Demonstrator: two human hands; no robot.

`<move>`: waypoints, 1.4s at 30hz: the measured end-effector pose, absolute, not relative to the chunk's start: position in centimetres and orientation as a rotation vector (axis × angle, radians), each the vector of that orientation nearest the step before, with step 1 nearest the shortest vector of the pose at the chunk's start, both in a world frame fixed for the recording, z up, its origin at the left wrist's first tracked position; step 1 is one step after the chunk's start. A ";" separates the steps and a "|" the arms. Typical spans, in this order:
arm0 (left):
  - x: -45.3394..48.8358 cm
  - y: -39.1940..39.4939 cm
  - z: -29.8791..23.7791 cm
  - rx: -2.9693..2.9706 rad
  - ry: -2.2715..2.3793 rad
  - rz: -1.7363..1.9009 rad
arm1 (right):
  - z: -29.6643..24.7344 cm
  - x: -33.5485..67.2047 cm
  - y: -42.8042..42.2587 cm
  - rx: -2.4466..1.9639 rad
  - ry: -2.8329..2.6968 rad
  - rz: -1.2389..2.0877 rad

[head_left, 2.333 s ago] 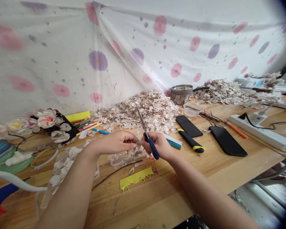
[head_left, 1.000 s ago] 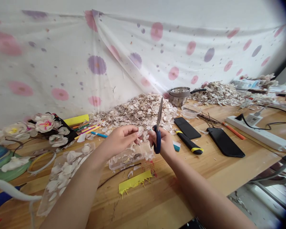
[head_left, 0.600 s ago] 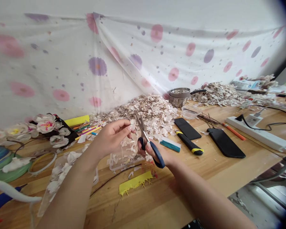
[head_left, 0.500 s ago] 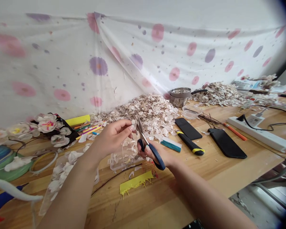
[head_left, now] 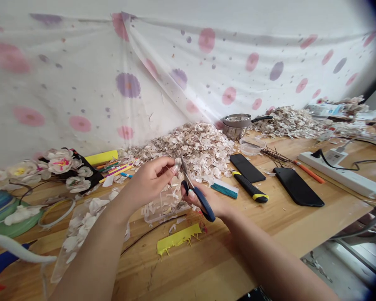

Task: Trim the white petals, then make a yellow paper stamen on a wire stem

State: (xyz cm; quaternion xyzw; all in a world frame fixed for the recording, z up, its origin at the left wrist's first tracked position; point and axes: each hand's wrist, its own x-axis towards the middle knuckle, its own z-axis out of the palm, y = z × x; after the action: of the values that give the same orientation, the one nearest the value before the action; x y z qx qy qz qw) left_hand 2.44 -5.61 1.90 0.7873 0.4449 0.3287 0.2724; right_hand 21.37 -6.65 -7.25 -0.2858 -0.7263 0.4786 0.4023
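My left hand (head_left: 156,175) pinches a small whitish petal-like piece (head_left: 178,161) between thumb and fingertips. Navy-handled scissors (head_left: 201,202) are gripped in my right hand (head_left: 207,194), thumb and fingers through the loops. Their metal blades point up and stand slightly apart, right beside the pale piece; whether they touch it I cannot tell. Below my hands lies a clear compartment box (head_left: 153,216) with pale scraps in it. Behind them rises a heap of whitish, petal-like flakes (head_left: 194,144). A yellow strip with frayed threads (head_left: 178,240) lies in front on the wooden table.
To the right are two black phones (head_left: 297,187) (head_left: 247,168), a black-and-yellow cutter (head_left: 250,187), a teal thread bundle (head_left: 224,190) and a white power strip (head_left: 344,173). Metal bowls (head_left: 237,126) stand behind. On the left are a tray of white petals (head_left: 81,225) and handmade flowers (head_left: 62,163).
Both hands stay nearly in place, with the pale piece and scissors still held. The scissor blades have shifted very slightly against the pale piece, and the view has moved a little.
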 end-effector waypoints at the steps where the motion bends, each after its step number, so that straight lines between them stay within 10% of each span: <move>1: 2.4 -5.6 1.8 2.117 1.205 0.884 | -7.3 21.4 -6.6 -0.721 -1.837 1.207; 42: 1.6 -5.5 2.9 2.059 1.107 0.704 | -6.1 22.7 -6.2 -0.677 -1.942 1.366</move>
State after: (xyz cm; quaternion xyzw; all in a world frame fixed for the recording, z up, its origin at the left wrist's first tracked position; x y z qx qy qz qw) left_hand 1.58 -5.49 2.93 0.7923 0.4258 0.2710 0.3429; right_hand 22.66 -6.19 -6.11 -0.2590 -0.7424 0.5223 0.3300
